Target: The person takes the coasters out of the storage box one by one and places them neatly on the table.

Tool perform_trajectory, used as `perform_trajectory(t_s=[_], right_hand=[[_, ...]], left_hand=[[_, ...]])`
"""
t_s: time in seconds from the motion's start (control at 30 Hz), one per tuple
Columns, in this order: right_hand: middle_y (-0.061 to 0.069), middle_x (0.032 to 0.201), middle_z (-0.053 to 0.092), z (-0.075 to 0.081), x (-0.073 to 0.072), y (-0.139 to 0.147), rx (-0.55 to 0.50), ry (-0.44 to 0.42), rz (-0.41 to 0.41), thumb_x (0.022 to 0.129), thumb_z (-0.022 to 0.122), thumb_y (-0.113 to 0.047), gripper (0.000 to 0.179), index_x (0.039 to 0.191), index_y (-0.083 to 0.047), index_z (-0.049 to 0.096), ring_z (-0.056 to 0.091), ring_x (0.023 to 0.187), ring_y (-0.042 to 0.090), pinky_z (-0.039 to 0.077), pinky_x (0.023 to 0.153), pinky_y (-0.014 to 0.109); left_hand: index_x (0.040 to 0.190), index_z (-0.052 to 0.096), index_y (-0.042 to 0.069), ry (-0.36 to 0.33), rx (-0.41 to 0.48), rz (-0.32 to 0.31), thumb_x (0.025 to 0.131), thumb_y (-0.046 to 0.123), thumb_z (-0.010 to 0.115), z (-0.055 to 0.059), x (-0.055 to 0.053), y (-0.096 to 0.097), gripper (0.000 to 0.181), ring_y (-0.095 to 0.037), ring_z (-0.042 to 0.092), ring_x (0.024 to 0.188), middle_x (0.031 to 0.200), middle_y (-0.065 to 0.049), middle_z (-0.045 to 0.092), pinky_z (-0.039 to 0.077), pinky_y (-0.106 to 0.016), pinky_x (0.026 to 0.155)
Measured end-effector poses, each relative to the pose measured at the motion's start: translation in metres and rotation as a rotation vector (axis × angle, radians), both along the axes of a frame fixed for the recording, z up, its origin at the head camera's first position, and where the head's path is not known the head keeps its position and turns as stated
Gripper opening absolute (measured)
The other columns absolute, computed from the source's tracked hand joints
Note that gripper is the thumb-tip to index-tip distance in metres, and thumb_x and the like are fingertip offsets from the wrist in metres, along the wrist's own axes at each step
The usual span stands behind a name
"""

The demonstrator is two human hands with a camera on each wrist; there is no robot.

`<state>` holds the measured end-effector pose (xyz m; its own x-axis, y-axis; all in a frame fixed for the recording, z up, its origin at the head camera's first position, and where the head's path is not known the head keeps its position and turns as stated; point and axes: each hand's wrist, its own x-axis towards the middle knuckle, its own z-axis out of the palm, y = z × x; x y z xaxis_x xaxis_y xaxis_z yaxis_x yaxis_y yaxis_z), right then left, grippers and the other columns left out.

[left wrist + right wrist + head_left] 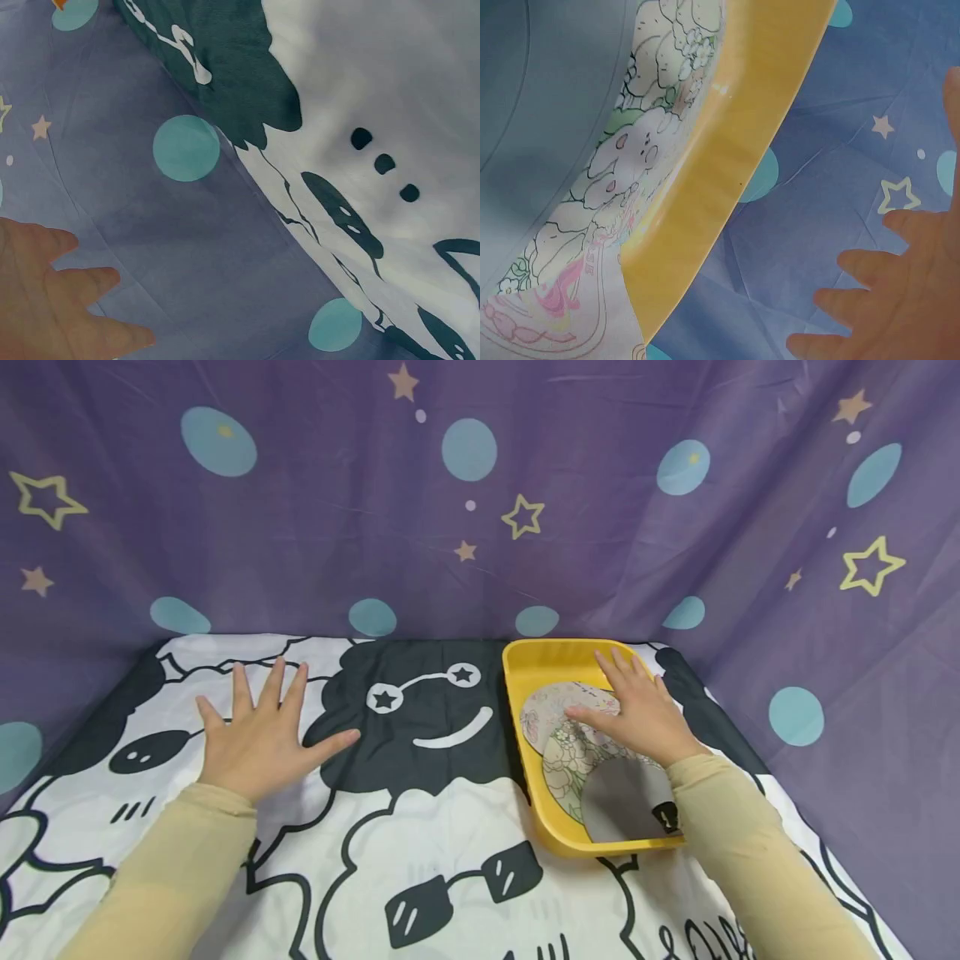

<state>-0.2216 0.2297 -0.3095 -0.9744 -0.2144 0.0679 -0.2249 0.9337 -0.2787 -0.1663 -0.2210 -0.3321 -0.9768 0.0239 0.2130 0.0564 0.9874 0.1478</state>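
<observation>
My left hand (pixel 258 739) is held over the printed cloth at the left, fingers spread and straight, with nothing in it. Its fingers also show in the left wrist view (pixel 67 292). Over the yellow tray (pixel 551 822) my right hand (pixel 641 714) is spread too, holding nothing. Below it in the tray lie overlapping round flat pieces: a pinkish patterned one (pixel 536 714), one with a flower and bunny print (pixel 562 768), and a plain grey one (pixel 622 797) on top with a small black patch. My right forearm covers part of the tray's near right side.
A black-and-white cartoon cloth (pixel 450 818) covers the table. Behind and at both sides hangs a purple curtain (pixel 337 527) with stars and blue dots. The tray's far end stands close to the back curtain.
</observation>
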Motion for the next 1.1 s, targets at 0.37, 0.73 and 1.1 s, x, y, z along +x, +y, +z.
perform_trajectory(t_s=[0.37,0.73,1.1], right_hand=[[0.004,0.168,0.004,0.014,0.001,0.02,-0.117,-0.102,0.004,0.086,0.053,-0.074,0.1,0.16,-0.027,0.005,0.001,0.153,0.039,0.004,0.119,0.068],[0.02,0.165,0.014,0.02,0.0,0.045,-0.196,-0.225,-0.057,0.088,0.053,-0.073,0.097,0.16,-0.032,0.004,0.02,0.146,0.049,0.023,0.11,0.073],[0.019,0.165,0.014,0.021,-0.011,0.073,-0.288,-0.264,-0.089,0.093,0.051,-0.065,0.09,0.161,-0.023,0.008,0.017,0.147,0.05,0.023,0.11,0.073]], left_hand=[[0.161,0.008,0.015,-0.029,0.008,-0.006,0.077,0.09,0.041,0.01,-0.004,0.011,0.117,-0.055,-0.008,0.147,0.164,-0.023,0.01,-0.002,-0.085,0.102],[0.159,0.016,0.009,-0.029,0.02,-0.02,0.077,0.09,0.042,0.017,-0.003,0.025,0.118,-0.056,0.012,0.145,0.161,-0.026,0.021,0.015,-0.079,0.106],[0.159,0.019,0.009,0.031,0.032,-0.07,0.08,0.087,0.043,0.018,0.002,0.043,0.112,-0.056,0.025,0.14,0.155,-0.025,0.034,0.027,-0.075,0.101]])
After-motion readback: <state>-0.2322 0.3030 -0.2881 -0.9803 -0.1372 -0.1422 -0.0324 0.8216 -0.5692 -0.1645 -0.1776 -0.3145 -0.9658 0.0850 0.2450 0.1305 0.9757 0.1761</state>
